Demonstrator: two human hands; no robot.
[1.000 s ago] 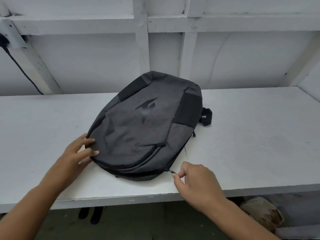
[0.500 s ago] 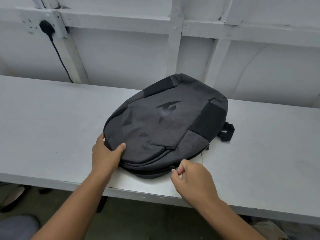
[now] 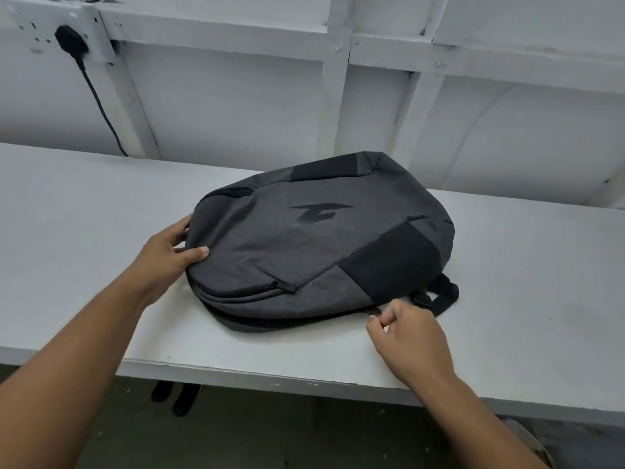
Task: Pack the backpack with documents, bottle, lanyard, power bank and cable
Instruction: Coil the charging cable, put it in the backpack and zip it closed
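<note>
left hand (image 3: 169,255) gripped the grey backpack (image 3: 304,245) by its left edge on the white desk (image 3: 84,231). right hand (image 3: 409,336) pinched the zipper pull (image 3: 374,311).

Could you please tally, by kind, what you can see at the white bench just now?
backpack: 1
hands: 2 (left hand grips the backpack, right hand pinches its zipper pull)
black plug with cable: 1
Total: 4

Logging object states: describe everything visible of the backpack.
The backpack is dark grey fabric with black panels and a black logo, lying flat, front up, on the white table. A black strap shows at its right. The left grip holds its left edge; the right grip pinches a zipper pull at its near edge.
</note>
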